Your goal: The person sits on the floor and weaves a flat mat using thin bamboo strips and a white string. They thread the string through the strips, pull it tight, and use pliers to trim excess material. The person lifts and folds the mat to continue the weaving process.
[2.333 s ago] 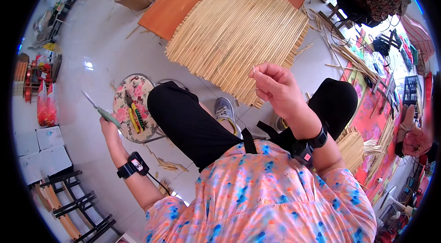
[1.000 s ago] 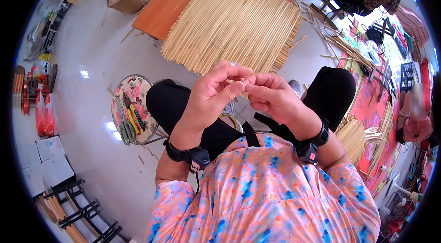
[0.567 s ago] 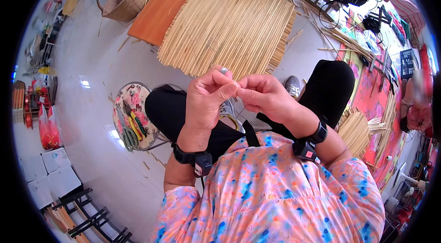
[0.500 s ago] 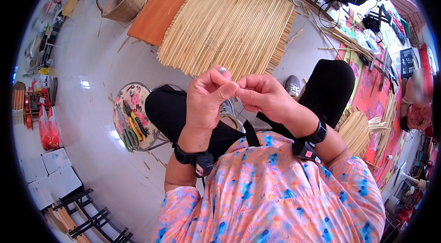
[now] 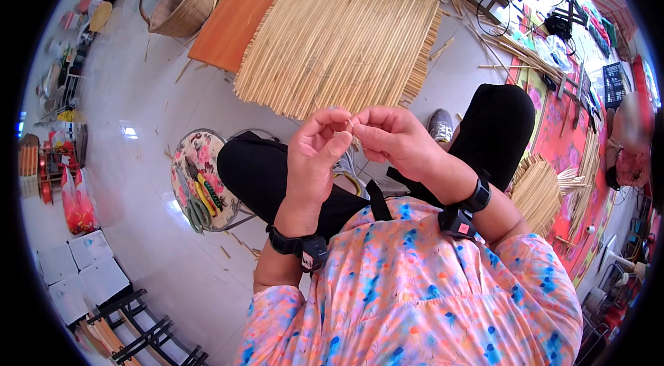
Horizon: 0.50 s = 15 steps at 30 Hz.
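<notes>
- Stick mat (image 5: 339, 34): straw yellow, parallel light/dark stripes
- Thin strand (image 5: 351, 124): whitish
- Counter (image 5: 218, 41): plain orange-brown
- Stool seat (image 5: 200, 143): cream, pink-red floral
- Scissors (image 5: 197, 212): grey-green handles
- Pliers (image 5: 205, 195): yellow on the handles
- Shirt (image 5: 429, 276): pink-peach, blue and orange blotches
- Trousers (image 5: 252, 165): solid black
- Wristbands (image 5: 282, 241): black
- Shoe (image 5: 440, 124): grey
- Basket (image 5: 183, 12): tan-brown
- Floor cloth (image 5: 546, 138): red, pink flowers, yellow-green along one edge

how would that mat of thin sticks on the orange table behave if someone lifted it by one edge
The mat is likely stiff along its straight, close-set sticks. It may be light for its size, since the sticks look thin. Its jagged near edge juts past the table, so it could snag.
</notes>
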Each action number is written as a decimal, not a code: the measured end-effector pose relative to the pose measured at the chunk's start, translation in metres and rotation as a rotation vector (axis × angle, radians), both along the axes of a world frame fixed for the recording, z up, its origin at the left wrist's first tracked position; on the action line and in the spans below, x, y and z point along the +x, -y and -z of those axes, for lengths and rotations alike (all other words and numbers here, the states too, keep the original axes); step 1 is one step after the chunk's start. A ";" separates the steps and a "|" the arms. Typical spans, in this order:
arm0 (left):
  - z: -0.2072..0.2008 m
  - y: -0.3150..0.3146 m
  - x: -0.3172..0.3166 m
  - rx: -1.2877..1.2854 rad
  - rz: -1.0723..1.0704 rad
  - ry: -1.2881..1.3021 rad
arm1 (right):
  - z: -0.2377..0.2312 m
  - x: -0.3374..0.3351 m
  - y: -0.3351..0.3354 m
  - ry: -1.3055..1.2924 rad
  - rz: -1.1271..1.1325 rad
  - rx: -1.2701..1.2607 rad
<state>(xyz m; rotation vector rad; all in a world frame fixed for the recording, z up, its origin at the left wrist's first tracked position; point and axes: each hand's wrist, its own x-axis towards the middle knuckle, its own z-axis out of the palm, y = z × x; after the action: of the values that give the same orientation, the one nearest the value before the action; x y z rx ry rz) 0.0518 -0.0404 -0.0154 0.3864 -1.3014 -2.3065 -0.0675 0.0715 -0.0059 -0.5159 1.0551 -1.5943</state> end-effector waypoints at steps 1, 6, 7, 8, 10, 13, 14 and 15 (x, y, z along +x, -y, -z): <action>0.003 0.001 -0.001 -0.018 0.005 -0.003 | 0.001 -0.001 0.000 -0.007 -0.003 -0.001; 0.004 0.001 -0.007 -0.063 0.000 -0.018 | 0.005 -0.002 -0.001 -0.031 -0.015 0.004; 0.009 0.002 -0.007 -0.072 -0.010 -0.011 | 0.005 -0.003 -0.001 -0.046 -0.026 0.024; 0.011 0.002 -0.007 -0.082 -0.021 -0.004 | 0.005 -0.003 -0.001 -0.061 -0.038 0.043; 0.007 0.003 -0.011 -0.112 -0.088 -0.004 | 0.007 0.001 0.001 -0.224 0.076 0.004; -0.001 0.009 -0.008 -0.069 -0.090 0.031 | 0.007 -0.003 0.000 -0.600 0.245 0.058; -0.003 0.012 -0.006 -0.040 -0.074 0.049 | 0.006 -0.006 -0.001 -0.748 0.301 0.095; -0.006 0.012 -0.005 0.009 -0.022 0.056 | 0.005 -0.009 -0.002 -0.672 0.299 0.061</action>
<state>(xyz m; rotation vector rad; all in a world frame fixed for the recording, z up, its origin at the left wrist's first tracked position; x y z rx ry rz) 0.0467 -0.0519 -0.0095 0.4698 -1.3066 -2.2991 -0.0764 0.0736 -0.0108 -0.9220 1.7428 -1.6764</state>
